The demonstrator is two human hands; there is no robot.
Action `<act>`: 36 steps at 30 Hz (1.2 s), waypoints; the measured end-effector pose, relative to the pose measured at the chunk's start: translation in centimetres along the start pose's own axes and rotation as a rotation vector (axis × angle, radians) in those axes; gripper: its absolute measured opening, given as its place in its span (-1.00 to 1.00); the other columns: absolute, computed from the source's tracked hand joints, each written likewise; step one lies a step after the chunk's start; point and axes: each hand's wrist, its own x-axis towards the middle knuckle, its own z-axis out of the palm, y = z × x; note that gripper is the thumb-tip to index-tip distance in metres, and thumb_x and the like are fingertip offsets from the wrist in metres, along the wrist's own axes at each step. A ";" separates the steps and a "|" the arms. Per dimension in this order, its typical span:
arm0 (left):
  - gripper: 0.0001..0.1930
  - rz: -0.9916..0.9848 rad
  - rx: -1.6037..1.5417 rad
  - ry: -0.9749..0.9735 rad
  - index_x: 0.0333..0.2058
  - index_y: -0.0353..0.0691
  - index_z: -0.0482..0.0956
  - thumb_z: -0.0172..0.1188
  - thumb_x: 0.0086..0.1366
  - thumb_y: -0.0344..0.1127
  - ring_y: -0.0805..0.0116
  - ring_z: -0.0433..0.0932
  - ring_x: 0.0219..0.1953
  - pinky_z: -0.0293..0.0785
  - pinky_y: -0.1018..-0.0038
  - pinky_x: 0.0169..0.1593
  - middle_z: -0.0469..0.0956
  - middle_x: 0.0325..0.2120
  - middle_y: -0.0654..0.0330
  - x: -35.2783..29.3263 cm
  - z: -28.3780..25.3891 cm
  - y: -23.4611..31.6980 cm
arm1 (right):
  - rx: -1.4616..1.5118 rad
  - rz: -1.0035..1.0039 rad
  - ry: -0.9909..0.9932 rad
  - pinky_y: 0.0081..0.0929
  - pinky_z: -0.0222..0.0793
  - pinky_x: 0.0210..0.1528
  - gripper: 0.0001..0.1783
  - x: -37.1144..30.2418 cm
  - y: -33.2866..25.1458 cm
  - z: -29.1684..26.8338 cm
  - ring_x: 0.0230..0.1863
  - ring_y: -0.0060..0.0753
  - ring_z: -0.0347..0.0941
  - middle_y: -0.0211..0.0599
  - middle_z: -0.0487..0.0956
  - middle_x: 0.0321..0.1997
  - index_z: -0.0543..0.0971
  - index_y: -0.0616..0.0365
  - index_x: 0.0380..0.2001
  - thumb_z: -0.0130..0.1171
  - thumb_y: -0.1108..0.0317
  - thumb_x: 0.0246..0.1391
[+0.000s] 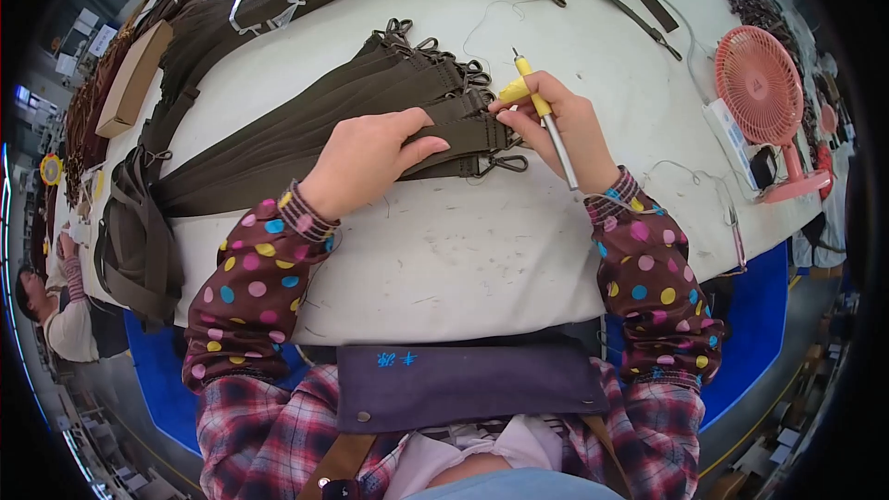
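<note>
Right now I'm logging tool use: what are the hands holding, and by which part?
The right hand grips a yellow-and-silver pen-like tool around its middle. The left hand holds nothing; it lies flat on the olive straps.

Straps (306, 134) fanned across surface (463, 250), clip ends right. Left hand (366, 162) on straps, right hand (565, 125) just right with pen tool (546, 116). Desk fan (764, 93) far right; box (134, 79) far left.

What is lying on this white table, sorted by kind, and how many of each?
Fanned stack of olive straps under the left hand: 1
Yellow pen-like tool in the right hand: 1
Pink desk fan: 1
Cardboard box: 1
Total: 4; single straps too overlapped to count.
</note>
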 end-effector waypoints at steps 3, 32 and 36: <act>-0.74 -0.053 -0.194 -0.130 -0.30 -0.25 0.50 0.13 0.26 -0.14 0.08 0.46 -0.53 0.38 0.32 -0.43 0.47 -0.59 0.04 -1.3 -1.8 0.6 | 0.009 -0.023 -0.100 -0.61 0.41 -0.36 -0.77 -0.7 -2.5 -0.7 -0.47 -0.48 0.50 -0.33 0.58 -0.44 0.44 0.19 -0.29 0.25 0.51 -0.04; -0.49 -0.147 0.493 0.477 0.13 0.00 0.35 0.12 0.23 -0.02 0.14 0.20 0.20 -0.02 0.03 0.23 0.27 0.12 0.11 -4.2 -0.6 -6.2 | -0.382 -0.149 -0.017 -0.32 0.35 -0.16 -0.41 -3.2 3.0 -0.9 -0.17 -0.14 0.41 -0.17 0.50 -0.22 0.40 0.11 -0.07 0.41 0.20 -0.17; -0.42 -0.621 0.536 0.292 0.18 -0.03 0.28 -0.10 0.32 0.17 0.13 0.30 0.17 0.08 0.02 0.20 0.38 0.08 0.09 -10.1 -4.3 -18.4 | -0.272 -0.066 -0.100 -0.39 0.22 0.17 -0.43 -1.9 1.9 -0.3 0.07 -0.16 0.35 -0.31 0.46 0.12 0.38 0.12 -0.02 0.38 0.30 -0.12</act>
